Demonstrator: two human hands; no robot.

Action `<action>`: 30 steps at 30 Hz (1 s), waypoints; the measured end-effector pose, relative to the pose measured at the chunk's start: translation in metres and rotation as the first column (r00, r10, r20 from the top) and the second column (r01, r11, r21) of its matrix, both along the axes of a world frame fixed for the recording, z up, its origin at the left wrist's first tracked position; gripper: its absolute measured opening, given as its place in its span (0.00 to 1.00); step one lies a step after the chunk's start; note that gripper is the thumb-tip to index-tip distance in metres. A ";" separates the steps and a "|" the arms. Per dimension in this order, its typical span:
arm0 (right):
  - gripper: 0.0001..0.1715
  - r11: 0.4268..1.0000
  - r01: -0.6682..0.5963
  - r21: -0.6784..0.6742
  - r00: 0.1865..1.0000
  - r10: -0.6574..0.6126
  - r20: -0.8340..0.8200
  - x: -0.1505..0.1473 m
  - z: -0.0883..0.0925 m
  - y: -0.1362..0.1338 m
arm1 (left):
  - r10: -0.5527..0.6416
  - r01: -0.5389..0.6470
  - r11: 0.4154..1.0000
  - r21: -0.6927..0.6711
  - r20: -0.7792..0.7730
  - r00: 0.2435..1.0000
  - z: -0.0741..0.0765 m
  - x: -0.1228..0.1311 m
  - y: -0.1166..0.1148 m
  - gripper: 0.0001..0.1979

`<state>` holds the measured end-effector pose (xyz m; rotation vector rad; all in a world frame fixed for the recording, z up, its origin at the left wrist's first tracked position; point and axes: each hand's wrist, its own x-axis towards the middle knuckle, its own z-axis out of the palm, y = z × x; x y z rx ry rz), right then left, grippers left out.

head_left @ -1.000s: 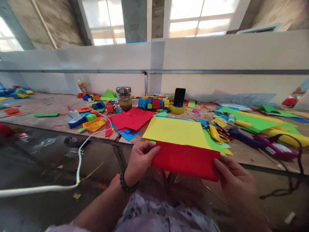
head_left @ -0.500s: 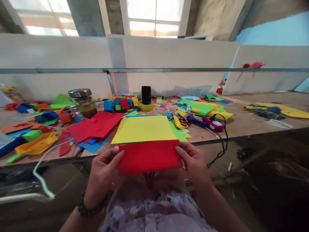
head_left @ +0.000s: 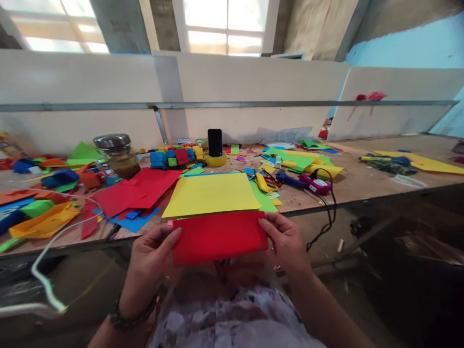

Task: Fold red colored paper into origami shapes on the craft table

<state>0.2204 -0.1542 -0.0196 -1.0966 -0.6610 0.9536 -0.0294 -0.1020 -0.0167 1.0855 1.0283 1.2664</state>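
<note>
A sheet of red paper [head_left: 220,237] is stretched between my two hands at the table's front edge, its lower side bent downward. My left hand [head_left: 150,256] pinches its left edge, thumb on top and fingers behind. On the opposite edge, my right hand [head_left: 284,239] grips near the upper corner in the same way. Just beyond lies a yellow sheet [head_left: 212,195] on the table, with green and blue paper showing from under it. The fingertips behind the red paper are partly hidden.
Red sheets [head_left: 139,191], a glass jar [head_left: 118,157] and folded paper pieces lie leftward. A phone [head_left: 215,143] stands upright at the back. A yellow cutter [head_left: 261,182], a blue tool [head_left: 290,181] and a purple corded device [head_left: 315,184] lie to the right. A white cable [head_left: 45,270] hangs off the left front.
The view has shifted slightly to the right. Both hands still hold the red paper in nearly the same pose, with its lower side a little lower.
</note>
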 end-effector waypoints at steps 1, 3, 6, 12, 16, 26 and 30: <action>0.19 1.000 0.001 0.004 0.999 -0.002 0.042 0.001 0.001 0.001 | 0.010 -0.009 1.000 0.015 -0.019 1.000 0.002 0.000 0.001 0.16; 0.17 0.999 0.021 0.041 0.983 -0.028 0.182 0.007 0.008 0.009 | 0.033 -0.027 0.997 0.069 -0.080 0.996 0.010 0.000 0.008 0.17; 0.12 0.989 0.035 0.146 0.892 -0.097 0.442 0.021 0.028 0.039 | 0.033 0.013 0.977 0.213 -0.209 0.977 0.030 0.001 0.038 0.16; 0.05 0.996 0.002 -0.092 0.689 0.065 0.722 0.043 0.049 0.142 | -0.010 0.187 0.944 0.271 -0.545 0.838 0.045 0.018 0.137 0.14; 0.14 0.972 0.049 -0.230 0.614 0.152 0.775 0.044 0.025 0.177 | -0.018 0.247 0.948 0.201 -0.739 0.673 0.022 0.030 0.173 0.17; 0.20 0.954 0.072 -0.289 0.347 0.248 0.904 0.039 0.001 0.175 | 0.084 0.575 0.811 0.107 -0.994 0.067 0.001 0.028 0.180 0.24; 0.20 0.953 0.078 -0.292 0.280 0.260 0.924 0.037 0.002 0.173 | 0.190 0.707 0.701 0.097 -0.980 -0.054 0.012 0.032 0.182 0.21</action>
